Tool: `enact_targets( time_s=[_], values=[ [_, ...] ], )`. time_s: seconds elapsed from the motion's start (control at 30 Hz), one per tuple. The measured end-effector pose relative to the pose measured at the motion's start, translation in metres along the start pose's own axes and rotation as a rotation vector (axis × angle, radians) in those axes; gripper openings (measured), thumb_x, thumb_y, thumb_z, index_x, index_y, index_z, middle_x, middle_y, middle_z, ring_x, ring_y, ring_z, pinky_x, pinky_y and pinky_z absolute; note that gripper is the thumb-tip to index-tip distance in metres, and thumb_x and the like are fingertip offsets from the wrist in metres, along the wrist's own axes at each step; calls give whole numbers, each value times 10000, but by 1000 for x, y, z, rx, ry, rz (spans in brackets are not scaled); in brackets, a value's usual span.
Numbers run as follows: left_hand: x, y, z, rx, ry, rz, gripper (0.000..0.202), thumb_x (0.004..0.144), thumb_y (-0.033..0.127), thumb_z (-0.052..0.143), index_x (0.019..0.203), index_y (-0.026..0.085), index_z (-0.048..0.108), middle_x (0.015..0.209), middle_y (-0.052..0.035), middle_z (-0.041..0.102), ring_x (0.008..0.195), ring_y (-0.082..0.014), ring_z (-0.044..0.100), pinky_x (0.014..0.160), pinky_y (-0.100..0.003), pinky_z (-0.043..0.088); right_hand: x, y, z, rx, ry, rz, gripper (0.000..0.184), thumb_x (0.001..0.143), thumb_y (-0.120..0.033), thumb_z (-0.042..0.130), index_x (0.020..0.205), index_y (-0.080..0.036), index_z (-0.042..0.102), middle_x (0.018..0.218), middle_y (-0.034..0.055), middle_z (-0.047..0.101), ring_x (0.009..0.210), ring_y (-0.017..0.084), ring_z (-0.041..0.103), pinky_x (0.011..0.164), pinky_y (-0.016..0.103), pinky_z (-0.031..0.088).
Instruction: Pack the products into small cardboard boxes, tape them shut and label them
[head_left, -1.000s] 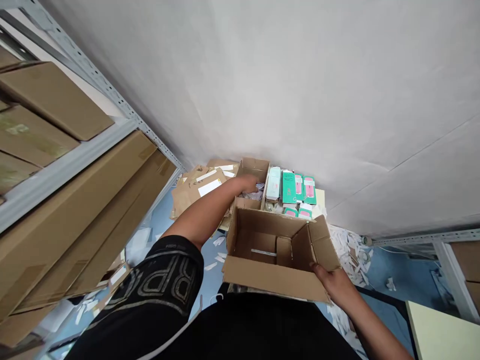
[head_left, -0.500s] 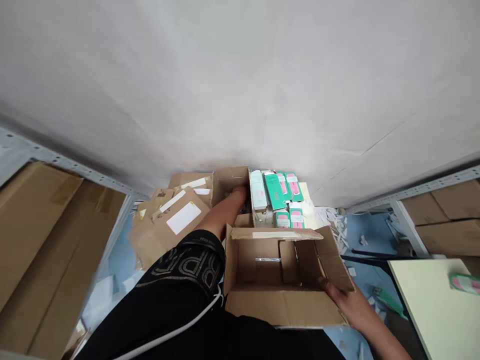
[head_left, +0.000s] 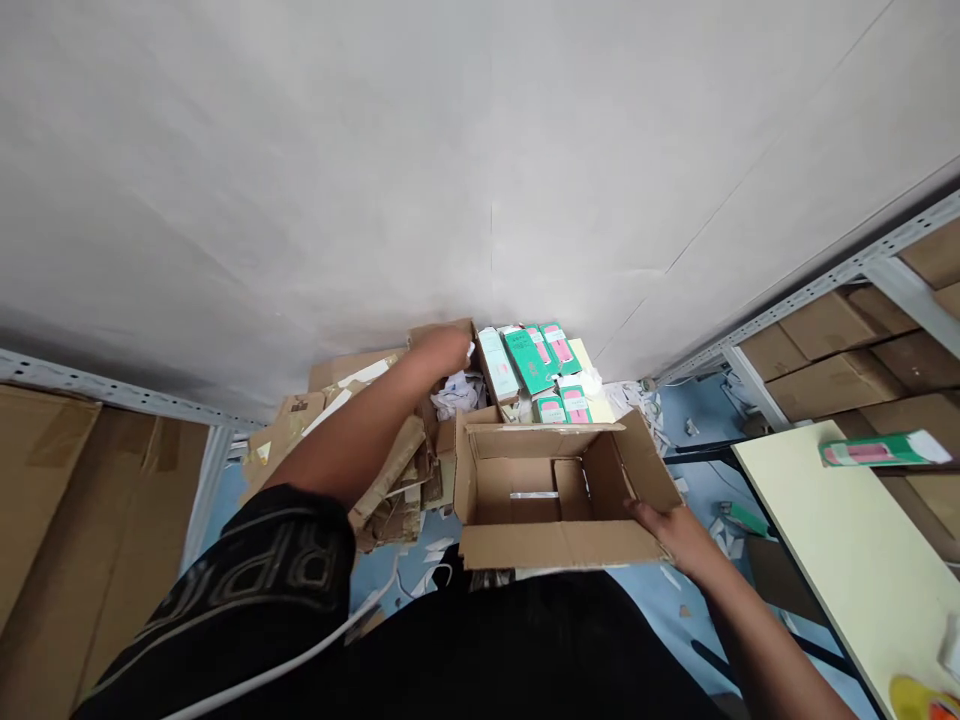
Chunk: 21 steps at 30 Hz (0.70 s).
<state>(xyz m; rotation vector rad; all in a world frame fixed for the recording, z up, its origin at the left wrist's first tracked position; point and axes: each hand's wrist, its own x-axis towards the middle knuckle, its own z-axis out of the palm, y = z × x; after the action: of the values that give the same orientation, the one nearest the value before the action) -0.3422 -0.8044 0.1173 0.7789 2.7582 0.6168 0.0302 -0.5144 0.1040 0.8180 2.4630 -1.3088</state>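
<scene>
Far left: stacked brown cartons [head_left: 67, 520] fill a metal rack. Next to them, a heap of flattened cardboard [head_left: 352, 440] lies on the blue floor.

The person's left hand [head_left: 444, 350] reaches over the heap to the rim of a far carton [head_left: 427, 330] against the wall. Whether its fingers grip anything cannot be told. Crumpled white paper [head_left: 456, 393] lies just below that hand, and green-and-pink packets [head_left: 534, 360] stand just beside it.

The open carton [head_left: 551, 545] sits close in front of the person, below the packets. The right hand [head_left: 671, 535] is clamped on its near right corner.

Right: a pale table [head_left: 840, 560] bears one green packet [head_left: 881, 450].
</scene>
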Motion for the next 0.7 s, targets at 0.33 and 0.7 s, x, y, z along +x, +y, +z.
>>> enact_targets(
  time_s=[0.33,0.7],
  values=[
    [-196,138,-25,-86,-105,303,279,882,304,619,1133,246,725,876,-15,720,754,-170,631,689,-261,442,6,31,-5,21,-10,-186,374,814,-437,578,967,-162,780,950,124,788,1013,325,708,841,364,546],
    [-219,228,27,-133,227,385,320,968,407,585,1224,249,694,1223,-68,727,1134,-248,671,1006,-388,524,-38,109,-76,214,167,-223,361,783,-429,623,995,-178,774,1012,102,791,1079,316,695,901,362,547]
  ],
)
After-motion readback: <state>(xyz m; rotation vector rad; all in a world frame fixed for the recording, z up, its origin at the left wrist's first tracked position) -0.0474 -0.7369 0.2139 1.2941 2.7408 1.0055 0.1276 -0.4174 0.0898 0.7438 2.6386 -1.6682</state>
